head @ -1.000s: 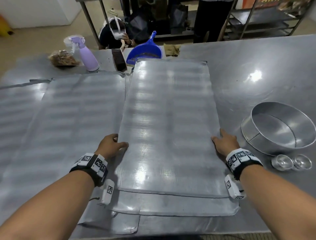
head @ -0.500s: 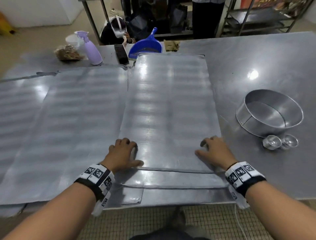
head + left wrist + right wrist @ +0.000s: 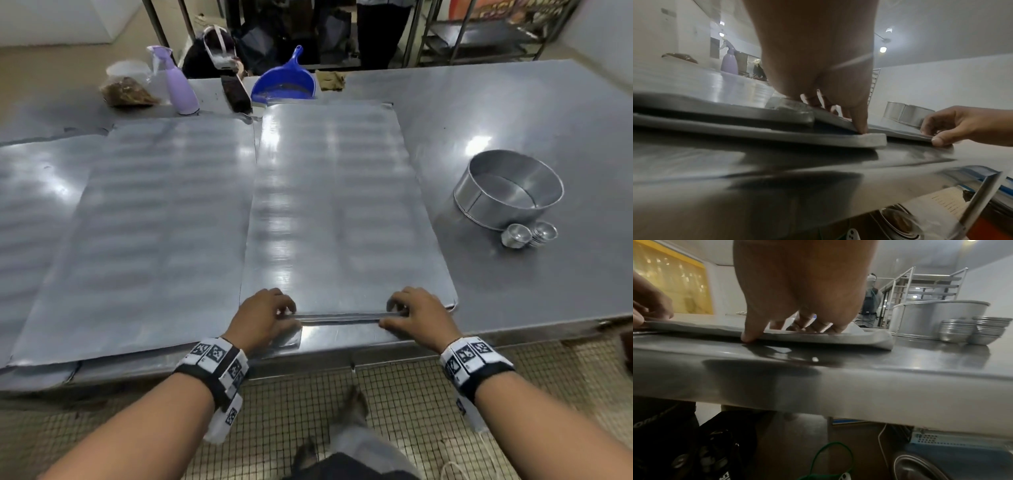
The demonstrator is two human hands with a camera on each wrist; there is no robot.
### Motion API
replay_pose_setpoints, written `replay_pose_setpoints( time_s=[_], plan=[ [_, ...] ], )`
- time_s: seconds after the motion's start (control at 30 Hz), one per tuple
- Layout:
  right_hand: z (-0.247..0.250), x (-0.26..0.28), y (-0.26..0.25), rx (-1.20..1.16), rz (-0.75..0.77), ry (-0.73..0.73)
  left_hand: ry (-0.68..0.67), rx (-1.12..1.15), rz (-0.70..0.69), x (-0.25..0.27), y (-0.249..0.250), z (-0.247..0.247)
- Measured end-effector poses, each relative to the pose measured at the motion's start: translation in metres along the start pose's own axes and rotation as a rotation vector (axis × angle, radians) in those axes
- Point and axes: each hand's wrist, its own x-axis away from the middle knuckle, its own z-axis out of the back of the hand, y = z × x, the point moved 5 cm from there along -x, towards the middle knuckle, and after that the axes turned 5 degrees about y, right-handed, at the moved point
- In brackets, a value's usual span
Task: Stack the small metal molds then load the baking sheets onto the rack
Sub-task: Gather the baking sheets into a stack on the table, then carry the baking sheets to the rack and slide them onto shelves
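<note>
A long grey baking sheet [image 3: 335, 205] lies on top of another sheet in the middle of the steel table. My left hand [image 3: 265, 317] pinches its near edge, fingers on top and thumb against the rim [image 3: 861, 128]. My right hand [image 3: 416, 313] pinches the same edge further right, thumb at the rim [image 3: 750, 339]. More baking sheets [image 3: 144, 233] lie flat to the left. Two short stacks of small metal molds [image 3: 529, 234] [image 3: 972, 331] stand at the right, beside a round cake tin [image 3: 507, 188].
At the table's far edge stand a purple spray bottle [image 3: 180, 85], a blue dustpan [image 3: 284, 84], a dark brush and a bag of brown bits [image 3: 126, 90]. A metal rack [image 3: 479, 31] stands behind the table. A person stands beyond it. Tiled floor lies below the near edge.
Both hands have slid back from the sheet's long sides to its near short edge and now pinch it. My view has pulled back from the table.
</note>
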Motion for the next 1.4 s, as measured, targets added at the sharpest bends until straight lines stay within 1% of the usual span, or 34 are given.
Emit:
replay_pose_setpoints(
  time_s=[0.1,0.23,0.3,0.33,0.4,0.43,0.47,0.5,0.57,0.63,0.7,0.77,0.83,0.97,1.03,1.17,1.3,1.4],
  plan=[
    [-0.002,0.006,-0.001,-0.019,-0.026,0.048,0.021,0.039,0.013,0.007,-0.001,-0.003],
    [-0.003,0.01,-0.003,-0.022,-0.06,0.024,0.016,0.089,0.031,0.012,-0.003,-0.001],
    [0.0,0.011,0.001,-0.056,-0.09,0.04,0.088,0.096,0.065,0.016,-0.008,0.003],
    [0.004,0.011,0.007,-0.065,-0.121,0.084,0.16,0.077,0.104,0.017,-0.014,0.006],
    [0.018,0.013,0.026,-0.049,-0.25,0.243,0.291,0.046,0.276,0.022,-0.03,0.015],
    [0.025,0.015,0.036,-0.062,-0.336,0.315,0.304,0.056,0.388,0.025,-0.038,0.018],
    [0.03,0.015,0.044,-0.078,-0.409,0.356,0.29,0.072,0.48,0.025,-0.047,0.018],
    [0.034,0.013,0.05,-0.074,-0.459,0.371,0.265,0.086,0.542,0.023,-0.053,0.017],
    [0.036,0.004,0.059,-0.033,-0.55,0.356,0.248,0.114,0.604,0.016,-0.061,0.015],
    [0.033,-0.004,0.07,-0.085,-0.659,0.309,0.257,0.178,0.654,0.008,-0.061,0.015],
    [0.026,-0.008,0.083,-0.151,-0.709,0.27,0.272,0.256,0.7,0.003,-0.061,0.014],
    [0.022,-0.011,0.095,-0.202,-0.718,0.261,0.267,0.309,0.717,-0.004,-0.069,0.006],
    [0.022,-0.013,0.102,-0.254,-0.696,0.255,0.261,0.32,0.731,-0.01,-0.078,-0.003],
    [0.024,-0.013,0.107,-0.268,-0.631,0.24,0.283,0.297,0.79,-0.006,-0.052,0.006],
    [0.026,-0.009,0.105,-0.28,-0.617,0.234,0.297,0.294,0.819,-0.006,-0.048,0.009],
    [0.03,-0.005,0.106,-0.331,-0.591,0.226,0.265,0.346,0.872,-0.016,-0.062,0.007],
    [0.028,-0.009,0.115,-0.376,-0.587,0.199,0.305,0.601,0.824,-0.02,-0.045,0.022],
    [0.026,-0.011,0.12,-0.39,-0.579,0.181,0.356,0.72,0.73,-0.02,-0.039,0.024]
  ],
)
